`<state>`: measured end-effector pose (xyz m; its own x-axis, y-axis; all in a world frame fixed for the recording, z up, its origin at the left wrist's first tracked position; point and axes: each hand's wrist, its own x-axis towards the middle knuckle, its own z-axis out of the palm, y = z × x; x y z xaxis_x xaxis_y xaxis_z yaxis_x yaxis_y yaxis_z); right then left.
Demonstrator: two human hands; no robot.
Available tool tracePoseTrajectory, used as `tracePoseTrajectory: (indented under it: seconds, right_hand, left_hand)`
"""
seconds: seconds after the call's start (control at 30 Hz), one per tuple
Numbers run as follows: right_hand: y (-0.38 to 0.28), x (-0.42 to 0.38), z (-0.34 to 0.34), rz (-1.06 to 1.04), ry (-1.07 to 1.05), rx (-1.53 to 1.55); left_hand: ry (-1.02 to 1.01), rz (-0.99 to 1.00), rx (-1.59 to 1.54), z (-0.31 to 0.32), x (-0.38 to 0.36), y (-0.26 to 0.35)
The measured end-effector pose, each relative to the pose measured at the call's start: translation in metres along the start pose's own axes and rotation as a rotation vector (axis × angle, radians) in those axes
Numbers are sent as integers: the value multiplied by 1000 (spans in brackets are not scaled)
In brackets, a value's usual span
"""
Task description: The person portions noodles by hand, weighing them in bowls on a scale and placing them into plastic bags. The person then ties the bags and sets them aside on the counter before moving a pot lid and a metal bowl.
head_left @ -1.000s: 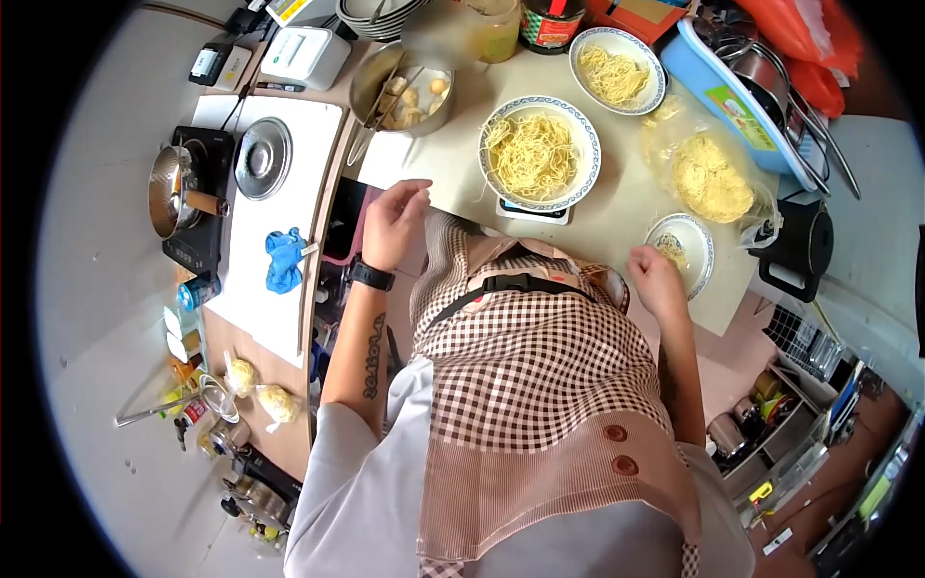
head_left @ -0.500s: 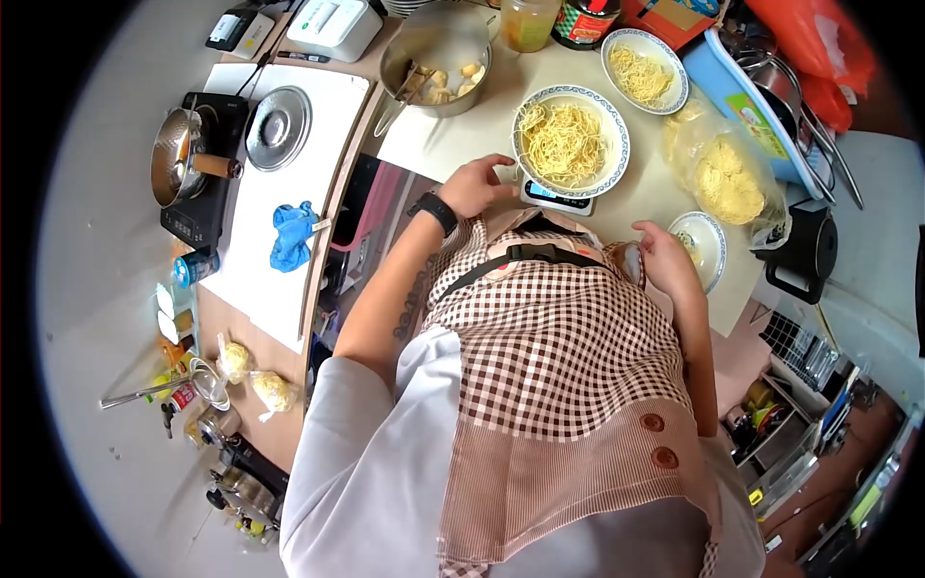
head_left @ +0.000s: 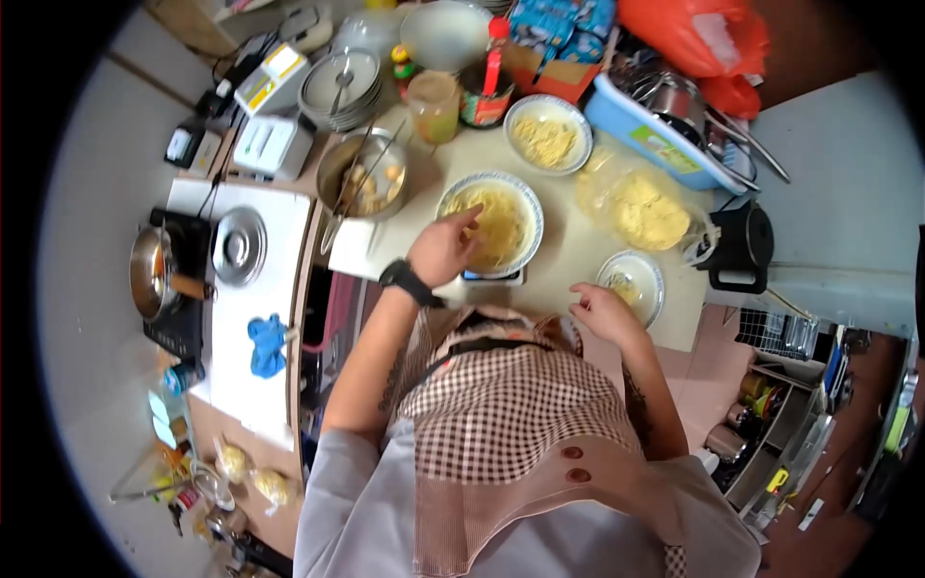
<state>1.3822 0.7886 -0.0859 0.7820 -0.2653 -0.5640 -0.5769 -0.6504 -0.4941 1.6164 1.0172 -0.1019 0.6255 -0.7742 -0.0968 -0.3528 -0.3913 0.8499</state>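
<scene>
My left hand (head_left: 445, 252), with a black watch on its wrist, reaches over the left rim of a blue-patterned bowl (head_left: 532, 207). Its fingers are apart and hold nothing. Inside that bowl lie yellow noodles (head_left: 501, 226), and under its front edge shows a digital kitchen scale (head_left: 496, 278). My right hand (head_left: 611, 316), empty with loosely bent fingers, hovers just left of a small bowl (head_left: 648, 272) holding a little noodle. Behind it rests a clear plastic bag of noodles (head_left: 650, 212). A second patterned bowl of noodles (head_left: 544, 137) stands farther back.
To the left stands a metal pot (head_left: 332, 178) with chopsticks and pale chunks inside. A pan (head_left: 147, 279) sits on a black induction cooker, beside a metal lid (head_left: 239, 247) and a blue cloth (head_left: 268, 345). At right are a blue basin (head_left: 641, 140) and a black kettle (head_left: 740, 246).
My head view has shifted, showing more of the table's back. My left hand has moved from beside the noodle bowl to over its rim. The right hand stays near the small bowl.
</scene>
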Motion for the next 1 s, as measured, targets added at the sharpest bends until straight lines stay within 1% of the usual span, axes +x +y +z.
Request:
tracePoseTrajectory:
  seconds: [0.07,0.13,0.17,0.2,0.23,0.27,0.3,0.33,0.37,0.4,0.47,0.53,0.57,0.6,0.67,0.7,0.73,0.8,0.87,0.9,0.93,1.0]
  right_hand:
    - [-4,11,-22,-86,93,47]
    - [-9,27,-56,-171,228,44]
    - [-21,34,-81,-110,313,64]
    - [-19,47,-106,-153,457,32]
    - [-18,64,-134,-203,598,-2]
    - [-26,74,-170,-199,745,4]
    - [-34,84,-210,-196,890,11]
    - [-31,103,-248,-316,1060,46]
    - [-26,120,-285,-317,1189,-52]
    - [-21,136,-318,-314,1315,-149]
    - [-20,165,-366,-282,1421,-76]
    - [12,206,-401,-202,1273,-376]
    - [14,214,-406,-159,1187,-521]
    - [16,220,-411,-120,1268,-418]
    - [2,205,-414,-30,1410,-211]
    - [0,189,-413,-179,1582,-177]
    - [-13,172,-407,-261,1728,-80]
    - [-19,144,-394,-428,1647,455]
    - [-63,96,-350,-676,1390,908]
    - [-71,88,-329,-784,1247,1109]
    - [-78,83,-305,-880,1077,1309]
    - [-102,60,-252,-811,834,1465]
  left_hand:
    - [97,97,-76,2,-6,4]
    - [132,198,-15,2,-15,0]
    - [75,91,-70,-2,-23,4]
    - [108,71,-119,-2,-33,7]
    - [132,48,-82,0,-43,0]
    - [146,-19,-144,-1,-55,2]
    - [179,-44,-153,0,-67,-3]
    - [172,-189,-235,-1,-78,3]
    - [192,-215,-345,4,-91,-9]
    - [230,-207,-384,8,-103,-17]
    - [270,-255,-365,11,-123,-29]
    - [304,-307,-376,14,-135,-33]
    - [319,-315,-367,13,-136,-26]
    - [333,-323,-357,12,-136,-19]
    - [349,-330,-382,10,-137,-12]
    - [354,-337,-405,8,-135,-7]
    - [361,-338,-432,7,-131,-5]
    - [376,-291,-485,7,-123,-1]
    - [383,-202,-498,0,-100,16]
    - [329,-250,-544,-9,-89,36]
    - [336,-112,-367,-11,-74,38]
    - [315,16,-351,-22,-45,70]
